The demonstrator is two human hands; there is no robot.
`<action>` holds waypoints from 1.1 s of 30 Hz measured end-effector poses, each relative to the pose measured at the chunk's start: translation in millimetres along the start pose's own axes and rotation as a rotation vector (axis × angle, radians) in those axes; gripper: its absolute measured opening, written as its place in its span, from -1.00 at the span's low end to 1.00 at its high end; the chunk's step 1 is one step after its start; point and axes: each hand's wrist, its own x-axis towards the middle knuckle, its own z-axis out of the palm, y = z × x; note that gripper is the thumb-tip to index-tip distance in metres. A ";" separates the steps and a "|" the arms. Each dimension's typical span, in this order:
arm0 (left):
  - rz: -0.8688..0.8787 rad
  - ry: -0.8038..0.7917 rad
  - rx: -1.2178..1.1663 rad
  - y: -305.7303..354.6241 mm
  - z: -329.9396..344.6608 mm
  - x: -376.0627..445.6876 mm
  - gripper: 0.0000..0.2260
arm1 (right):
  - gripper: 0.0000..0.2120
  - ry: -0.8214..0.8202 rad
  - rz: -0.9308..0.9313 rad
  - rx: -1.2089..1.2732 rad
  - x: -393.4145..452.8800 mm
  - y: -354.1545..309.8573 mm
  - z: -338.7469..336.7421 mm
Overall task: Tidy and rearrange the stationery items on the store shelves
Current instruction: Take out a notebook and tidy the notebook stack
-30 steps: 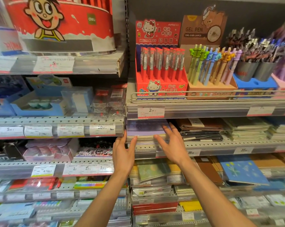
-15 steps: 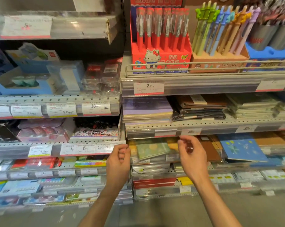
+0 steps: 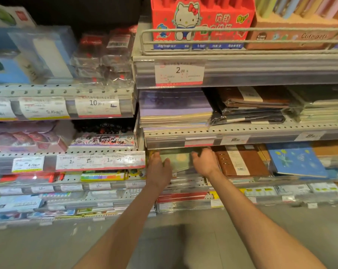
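Note:
A green notebook (image 3: 178, 159) with a yellow dot on its cover lies on top of a stack on the third shelf of the right bay, under the shelf rail (image 3: 199, 141). My left hand (image 3: 158, 169) lies along its left edge with the fingers reaching straight in and the thumb on the cover. My right hand (image 3: 205, 162) is at its right edge, fingers curled over the cover. The back of the notebook is hidden under the shelf above.
Brown ring binders (image 3: 241, 162) lie right of my right hand, then a blue notebook (image 3: 298, 159). Above are purple notebooks (image 3: 174, 107) and dark wrapped books (image 3: 249, 109). A red pen box (image 3: 201, 22) stands on top. The left bay holds price-tagged packs (image 3: 98, 105).
My view has dropped and moved closer. Both hands left the purple notebook stack, came down one shelf and reached in onto the green notebook.

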 end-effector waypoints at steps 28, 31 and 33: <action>-0.077 -0.147 -0.377 -12.1 -19.0 -47.1 -0.87 | -0.61 -0.179 0.184 0.559 -81.0 54.1 -35.0; -0.082 -0.248 -0.376 -17.4 -8.2 -60.4 -0.86 | -0.66 -0.153 0.218 0.586 -106.6 71.0 -49.3; -0.061 -0.283 -0.374 -14.3 1.4 -73.2 -0.87 | -0.68 -0.131 0.218 0.540 -121.3 84.6 -58.7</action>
